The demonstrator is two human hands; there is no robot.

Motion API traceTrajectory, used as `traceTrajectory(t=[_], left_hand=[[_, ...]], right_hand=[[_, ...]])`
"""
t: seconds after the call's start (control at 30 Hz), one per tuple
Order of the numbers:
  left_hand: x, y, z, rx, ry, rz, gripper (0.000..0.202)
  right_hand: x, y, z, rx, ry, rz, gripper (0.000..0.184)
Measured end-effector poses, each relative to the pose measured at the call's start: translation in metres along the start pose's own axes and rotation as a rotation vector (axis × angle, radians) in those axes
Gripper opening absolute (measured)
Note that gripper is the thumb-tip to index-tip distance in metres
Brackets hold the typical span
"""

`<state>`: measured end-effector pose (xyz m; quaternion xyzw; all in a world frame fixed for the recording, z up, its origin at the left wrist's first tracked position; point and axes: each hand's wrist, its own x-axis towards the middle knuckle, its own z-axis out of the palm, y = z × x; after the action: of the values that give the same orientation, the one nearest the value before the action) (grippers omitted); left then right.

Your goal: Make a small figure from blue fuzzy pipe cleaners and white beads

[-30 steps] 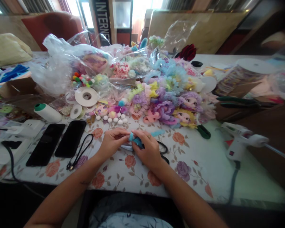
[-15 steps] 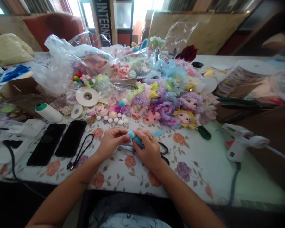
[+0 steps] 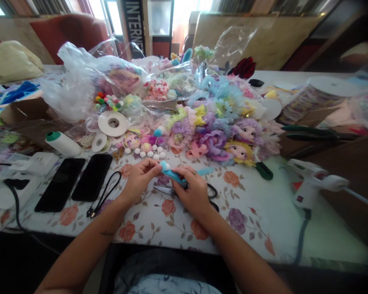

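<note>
The light-blue fuzzy strip (image 3: 174,175) spans both hands: the left hand (image 3: 141,178) pinches its end near a white tuft (image 3: 167,166), the right hand (image 3: 192,191) curls closed around it. Grip lightly but steadily, avoiding the scissors (image 3: 164,189) beneath the right hand.

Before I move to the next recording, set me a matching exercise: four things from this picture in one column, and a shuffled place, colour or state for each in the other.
Things
1. Fuzzy blue piece
2. Scissors
3. Glue gun
4. Thread cone

Places, colours or states
A. White with a green end, on the left of the view
B. Black-handled, partly hidden by the right hand
C. In the grip of both the left hand and the right hand
D. White, on the right of the view

Right pairs: 1-C, 2-B, 3-D, 4-A
</note>
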<state>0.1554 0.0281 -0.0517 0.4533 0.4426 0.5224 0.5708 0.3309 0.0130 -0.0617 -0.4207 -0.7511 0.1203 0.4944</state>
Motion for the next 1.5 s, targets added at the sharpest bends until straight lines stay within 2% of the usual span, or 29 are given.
traceTrajectory(t=[0.13, 0.27, 0.4, 0.53, 0.57, 0.63, 0.73, 0.8, 0.9, 1.03, 1.13, 1.3, 1.5], left_hand=[[0.0, 0.002, 0.001, -0.082, 0.002, -0.013, 0.023], [0.0, 0.004, 0.0, -0.173, -0.019, -0.074, 0.023], [0.001, 0.005, -0.002, -0.228, -0.053, -0.132, 0.024], [0.0, 0.003, -0.003, -0.169, -0.091, -0.187, 0.024], [0.0, 0.003, -0.002, -0.146, -0.097, -0.192, 0.024], [-0.001, 0.001, -0.002, -0.102, -0.111, -0.185, 0.024], [-0.002, -0.001, -0.001, -0.051, -0.112, -0.156, 0.024], [-0.002, -0.001, 0.0, -0.026, -0.096, -0.145, 0.024], [-0.003, -0.001, 0.001, 0.002, -0.113, -0.125, 0.027], [-0.005, -0.003, 0.004, 0.125, -0.161, -0.055, 0.045], [-0.006, -0.005, 0.005, 0.189, -0.157, -0.006, 0.037], [-0.006, -0.004, 0.004, 0.079, -0.136, -0.036, 0.027], [-0.003, 0.002, 0.002, -0.134, -0.096, -0.216, 0.026]], right_hand=[[0.0, -0.003, -0.002, 0.015, -0.054, 0.0, 0.017], [0.003, -0.008, -0.008, 0.128, -0.079, -0.009, 0.009], [0.008, -0.01, -0.011, 0.255, -0.042, 0.129, 0.019], [0.009, -0.008, -0.009, 0.272, 0.008, 0.222, 0.003], [0.009, -0.008, -0.009, 0.273, -0.003, 0.218, 0.007], [0.009, -0.007, -0.007, 0.284, -0.035, 0.207, 0.012], [0.008, -0.006, -0.006, 0.326, -0.059, 0.211, 0.008], [0.008, -0.006, -0.005, 0.368, -0.056, 0.243, 0.002], [0.009, -0.005, -0.005, 0.426, -0.039, 0.322, 0.006], [0.009, -0.005, -0.004, 0.438, -0.04, 0.372, 0.008], [0.008, -0.006, -0.005, 0.417, -0.064, 0.387, 0.009], [0.009, -0.008, -0.007, 0.404, -0.075, 0.466, 0.016], [0.009, -0.006, -0.008, 0.421, 0.027, 0.512, 0.016]])
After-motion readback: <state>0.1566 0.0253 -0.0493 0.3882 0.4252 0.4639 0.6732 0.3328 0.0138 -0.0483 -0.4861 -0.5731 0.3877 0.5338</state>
